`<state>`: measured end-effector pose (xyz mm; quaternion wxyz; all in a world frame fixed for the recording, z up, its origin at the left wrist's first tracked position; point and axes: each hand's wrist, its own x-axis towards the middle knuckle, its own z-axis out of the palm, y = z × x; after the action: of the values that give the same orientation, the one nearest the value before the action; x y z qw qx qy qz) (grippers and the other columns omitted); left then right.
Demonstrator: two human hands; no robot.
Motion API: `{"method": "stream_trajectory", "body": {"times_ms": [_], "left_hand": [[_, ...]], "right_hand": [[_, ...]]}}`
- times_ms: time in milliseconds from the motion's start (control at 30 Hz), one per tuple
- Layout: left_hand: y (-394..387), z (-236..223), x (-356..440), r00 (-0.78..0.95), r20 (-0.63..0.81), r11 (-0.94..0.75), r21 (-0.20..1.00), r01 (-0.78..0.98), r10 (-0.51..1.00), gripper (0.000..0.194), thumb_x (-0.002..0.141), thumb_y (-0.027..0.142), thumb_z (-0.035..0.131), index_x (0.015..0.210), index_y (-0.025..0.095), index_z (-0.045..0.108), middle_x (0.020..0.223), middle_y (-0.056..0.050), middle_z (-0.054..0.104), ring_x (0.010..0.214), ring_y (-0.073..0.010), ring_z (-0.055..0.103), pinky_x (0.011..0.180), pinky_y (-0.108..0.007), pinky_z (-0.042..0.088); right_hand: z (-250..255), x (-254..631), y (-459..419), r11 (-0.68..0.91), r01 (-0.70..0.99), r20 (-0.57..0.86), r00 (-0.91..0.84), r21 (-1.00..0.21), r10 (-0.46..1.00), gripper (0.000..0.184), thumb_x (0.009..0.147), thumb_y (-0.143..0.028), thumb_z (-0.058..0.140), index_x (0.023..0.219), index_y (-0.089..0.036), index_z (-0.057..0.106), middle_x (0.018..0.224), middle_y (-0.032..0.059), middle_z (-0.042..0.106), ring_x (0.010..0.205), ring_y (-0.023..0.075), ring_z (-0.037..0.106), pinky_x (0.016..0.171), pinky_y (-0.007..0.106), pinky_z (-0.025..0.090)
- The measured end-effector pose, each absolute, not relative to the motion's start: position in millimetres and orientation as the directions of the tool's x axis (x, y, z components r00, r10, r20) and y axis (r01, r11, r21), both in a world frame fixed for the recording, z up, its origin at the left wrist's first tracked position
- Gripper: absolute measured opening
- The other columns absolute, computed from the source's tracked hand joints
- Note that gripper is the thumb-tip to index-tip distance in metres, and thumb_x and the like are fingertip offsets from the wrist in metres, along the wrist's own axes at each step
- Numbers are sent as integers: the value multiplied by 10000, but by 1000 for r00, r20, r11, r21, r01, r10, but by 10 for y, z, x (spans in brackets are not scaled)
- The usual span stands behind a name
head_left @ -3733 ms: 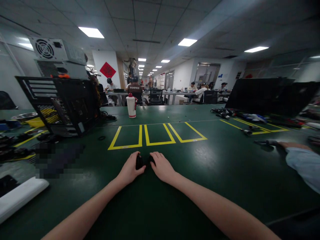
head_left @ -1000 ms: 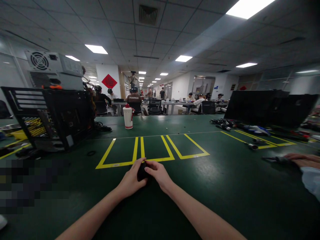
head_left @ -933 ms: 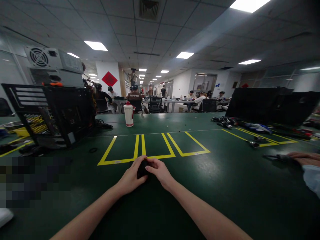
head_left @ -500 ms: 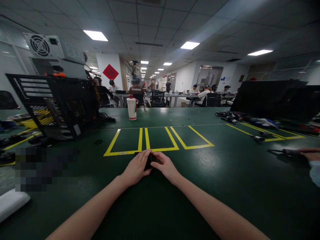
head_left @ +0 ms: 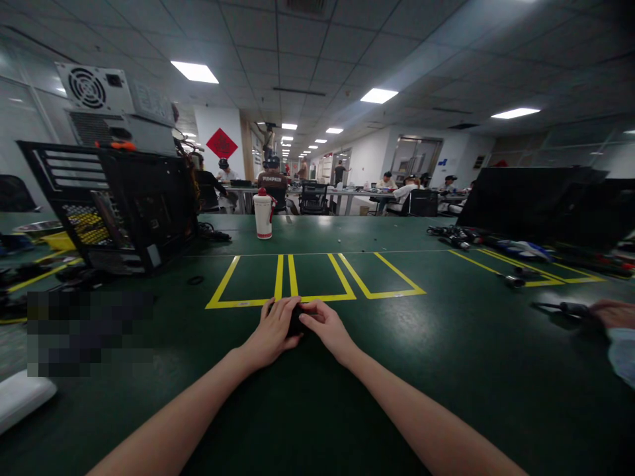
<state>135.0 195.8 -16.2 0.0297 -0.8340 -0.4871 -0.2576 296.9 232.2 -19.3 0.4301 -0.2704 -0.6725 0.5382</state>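
Note:
A small black object [head_left: 296, 322] rests on the green table between my hands, just in front of the yellow tape. Most of it is covered, so I cannot make out its kind. My left hand [head_left: 274, 330] lies over its top and left side, fingers curled round it and the thumb low at the near side. From the right, my right hand [head_left: 328, 326] is closed against the object, thumb and fingertips pinching its right edge.
Yellow tape outlines [head_left: 317, 297] mark the green table [head_left: 421, 383]. A white bottle [head_left: 264, 215] with a red lid stands behind them. An open computer case [head_left: 133, 205] with power supplies [head_left: 119, 99] on top is at left. At right, another person's hand [head_left: 612, 312] holds a dark tool [head_left: 570, 309].
The fingers of my left hand have shifted slightly over the black object and cover more of its left end. My right hand stays nearly in place. The view has tilted a little.

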Motion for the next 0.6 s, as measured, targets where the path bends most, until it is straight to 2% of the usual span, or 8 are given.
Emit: {"method": "stream_trajectory", "body": {"times_ms": [167,400,600], "left_hand": [[1953,-135,1347,394,433,-524,237,818,811,603,767,247,514,1272,214,187,1252,-90,391,1175,-233,347,1018,-484,157],[1955,-150,1342,387,437,-523,251,814,812,619,748,238,530,1267,211,193,1233,-88,404,1161,-230,356,1018,-472,150],[1973,-172,1338,387,456,-528,237,816,802,607,750,248,528,1259,206,199,1239,-94,393,1166,-238,351,1017,-472,145]], "right_hand": [[-201,2960,2357,254,-49,246,-479,-966,843,300,750,-262,552,1040,-188,526,1014,52,576,944,180,554,843,355,451],[-160,2981,2294,221,-123,252,-545,-967,800,300,712,-201,586,1006,-199,528,1018,30,579,977,183,554,867,349,451],[-205,2942,2330,279,-112,298,-468,-954,832,194,736,-244,561,922,-188,562,935,21,591,906,158,564,855,330,441]]}}
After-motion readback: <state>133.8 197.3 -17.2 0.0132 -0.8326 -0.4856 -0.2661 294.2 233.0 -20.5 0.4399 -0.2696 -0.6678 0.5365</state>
